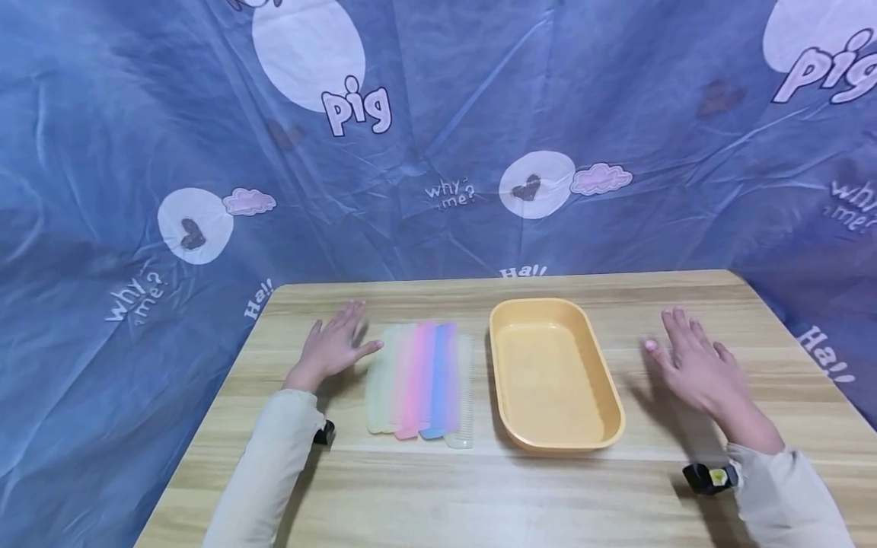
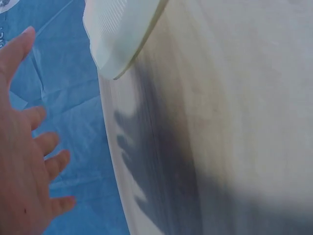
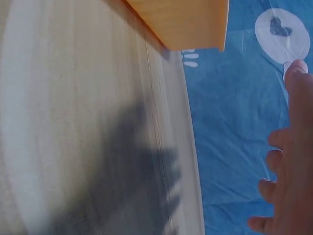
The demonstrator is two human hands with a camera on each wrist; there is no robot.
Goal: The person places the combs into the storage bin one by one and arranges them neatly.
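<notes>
A row of overlapping flat combs (image 1: pixel 418 380) in pale green, pink, blue, purple and clear lies on the wooden table. Just left of them is my left hand (image 1: pixel 334 344), fingers spread and empty, its thumb pointing at the pale green comb. In the left wrist view that comb's rounded end (image 2: pixel 117 44) shows beyond the thumb. A yellow-orange tray (image 1: pixel 556 380) with nothing in it stands right of the combs. My right hand (image 1: pixel 702 369) is held to the tray's right, fingers extended, holding nothing; the tray's side (image 3: pixel 186 22) appears above its shadow in the right wrist view.
The wooden table (image 1: pixel 466 495) ends at a back edge against a blue printed cloth (image 1: pixel 438 137), which hangs behind it and along both sides. Black wrist cameras sit at the left cuff (image 1: pixel 325 434) and right cuff (image 1: pixel 711 478).
</notes>
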